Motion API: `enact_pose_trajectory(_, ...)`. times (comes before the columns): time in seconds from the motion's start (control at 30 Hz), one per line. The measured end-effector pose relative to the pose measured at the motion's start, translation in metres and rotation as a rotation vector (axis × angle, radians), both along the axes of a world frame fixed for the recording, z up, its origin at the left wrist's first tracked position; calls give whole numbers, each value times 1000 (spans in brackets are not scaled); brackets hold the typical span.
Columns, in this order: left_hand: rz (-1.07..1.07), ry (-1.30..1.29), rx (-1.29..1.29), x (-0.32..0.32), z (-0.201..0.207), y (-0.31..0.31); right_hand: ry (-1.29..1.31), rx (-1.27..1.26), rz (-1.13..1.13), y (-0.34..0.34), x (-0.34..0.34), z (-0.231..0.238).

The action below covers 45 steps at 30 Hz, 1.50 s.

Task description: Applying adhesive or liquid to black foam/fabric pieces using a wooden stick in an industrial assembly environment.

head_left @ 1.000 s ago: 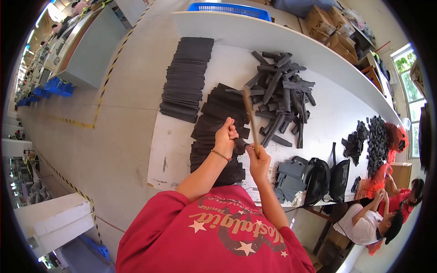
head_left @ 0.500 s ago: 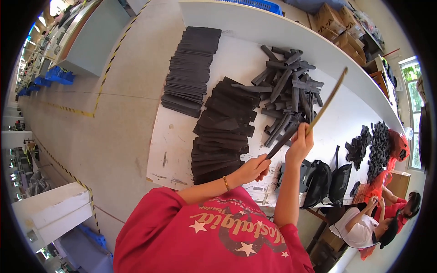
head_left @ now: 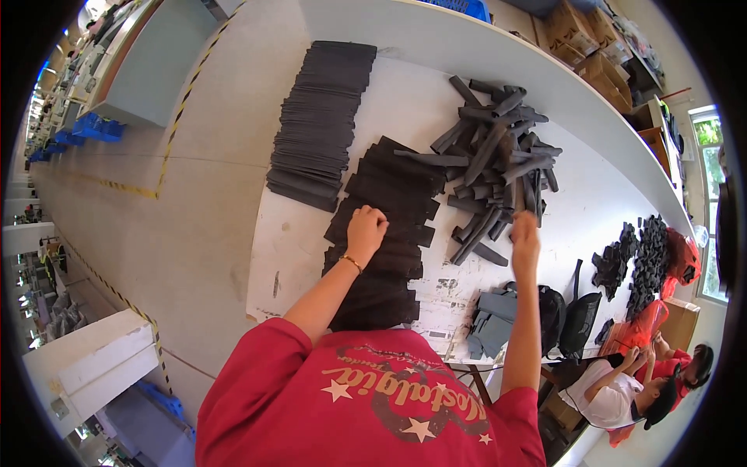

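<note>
In the head view, the work is looking partway through. Flat dark strips are lying on the bench in two groups: a far row, neatly overlapping, and a nearer stack, fanned more loosely in front of the person. To the right, a heap of dark tubes is resting in a jumble, apparently the finished portion; the many flat strips are seemingly making up what is left.

The left hand is resting over the nearer stack with its fingers curling; whether it is pinching a strip, I cannot tell. The right hand is hovering at the near edge of the heap, blurring, its fingers apparently folding inward; what it is holding, if anything, is not showing clearly. Grey flat pieces are lying near the bench's front edge.
</note>
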<state>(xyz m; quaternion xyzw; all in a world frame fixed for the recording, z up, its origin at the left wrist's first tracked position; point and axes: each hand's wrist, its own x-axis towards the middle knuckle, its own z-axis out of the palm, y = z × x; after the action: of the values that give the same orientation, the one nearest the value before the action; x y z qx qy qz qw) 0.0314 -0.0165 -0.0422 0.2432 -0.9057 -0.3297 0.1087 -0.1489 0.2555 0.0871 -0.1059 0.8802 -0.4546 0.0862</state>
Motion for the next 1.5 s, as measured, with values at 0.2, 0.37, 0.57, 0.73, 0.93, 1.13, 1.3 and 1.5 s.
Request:
enact_pose_trajectory(0.2, -16, 86, 91, -15, 19, -5, -95, 125, 304, 41, 47, -10)
enact_pose_trajectory(0.37, -69, 48, 340, -11, 9, -15, -82, 204, 438, 41, 48, 2)
enact_pose_trajectory(0.57, -239, -92, 290, -1, 12, -17, -105, 197, 444, 43, 57, 10)
enact_pose_trajectory(0.73, -251, 17, 407, -5, 39, -20, -109, 199, 440, 49, 67, 25)
enact_pose_trajectory(0.93, -349, 118, 275, -7, 66, -21, -112, 198, 456, 52, 71, 41)
enact_pose_trajectory(1.13, -395, 158, 219, -8, 81, -12, -96, 263, 496, 45, 76, 48)
enact_pose_trajectory(1.3, -534, 369, 125, -13, 97, 34, -156, 262, 523, -6, 101, 26)
enact_pose_trajectory(1.5, 174, 760, 438, 4, 149, 46, -491, -223, 325, -36, 148, -15)
